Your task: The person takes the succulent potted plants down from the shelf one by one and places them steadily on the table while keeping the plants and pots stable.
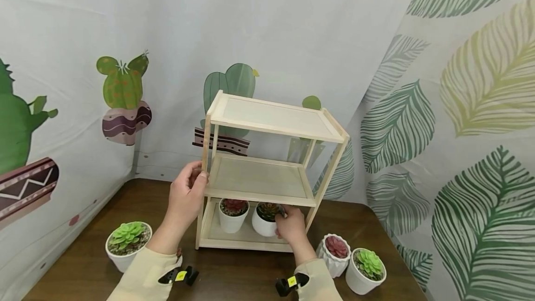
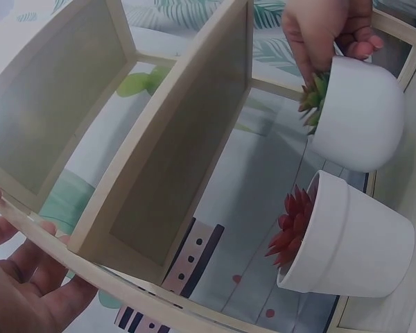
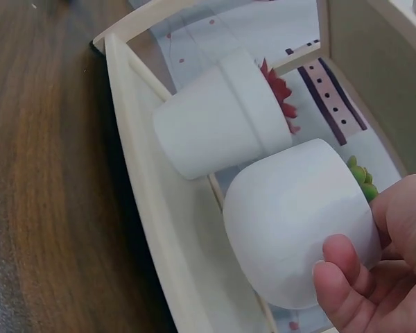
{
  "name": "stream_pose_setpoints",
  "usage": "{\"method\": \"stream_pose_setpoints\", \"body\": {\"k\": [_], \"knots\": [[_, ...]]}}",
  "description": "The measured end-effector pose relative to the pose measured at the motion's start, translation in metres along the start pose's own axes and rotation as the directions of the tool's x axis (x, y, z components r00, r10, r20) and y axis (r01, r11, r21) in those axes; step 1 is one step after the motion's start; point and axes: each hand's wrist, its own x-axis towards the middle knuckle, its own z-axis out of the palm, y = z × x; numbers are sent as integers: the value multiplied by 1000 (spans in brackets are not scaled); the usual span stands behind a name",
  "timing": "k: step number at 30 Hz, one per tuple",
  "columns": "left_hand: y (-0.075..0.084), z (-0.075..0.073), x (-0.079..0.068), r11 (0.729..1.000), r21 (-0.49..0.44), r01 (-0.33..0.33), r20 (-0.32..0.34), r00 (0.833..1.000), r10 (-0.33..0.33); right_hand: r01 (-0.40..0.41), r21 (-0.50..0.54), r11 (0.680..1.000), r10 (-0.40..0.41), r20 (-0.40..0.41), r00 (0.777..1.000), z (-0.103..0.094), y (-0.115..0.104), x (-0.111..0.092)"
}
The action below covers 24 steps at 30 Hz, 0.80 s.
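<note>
A pale wooden three-tier shelf (image 1: 261, 198) stands on the table. My left hand (image 1: 186, 194) holds its left front post at about the middle board's height; in the left wrist view those fingers (image 2: 52, 284) curl at the post. On the bottom board, my right hand (image 1: 291, 223) grips the rim of a round white pot (image 3: 298, 229) with a green-brown succulent (image 2: 315, 104). The thumb lies by the plant and fingers are outside the wall. Left of it a tapered white pot (image 1: 232, 222) with a red succulent (image 2: 291, 225) stands upright.
A white pot with a green succulent (image 1: 127, 240) stands at the table's left. On the right are a ribbed white pot with a reddish succulent (image 1: 334, 254) and another green potted succulent (image 1: 365, 271). Printed cloth (image 1: 284, 27) hangs behind the brown table (image 1: 234, 273).
</note>
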Motion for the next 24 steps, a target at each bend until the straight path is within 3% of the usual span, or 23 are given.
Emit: {"method": "stream_pose_setpoints", "body": {"k": [12,24], "knots": [[1,0,1,1000,-5,9,-6,1000,-9,45,33,998,-46,28,999,-15,-20,-14],[0,1,2,1000,-6,13,-6,1000,-13,57,111,992,-66,87,994,-43,-39,-42]]}}
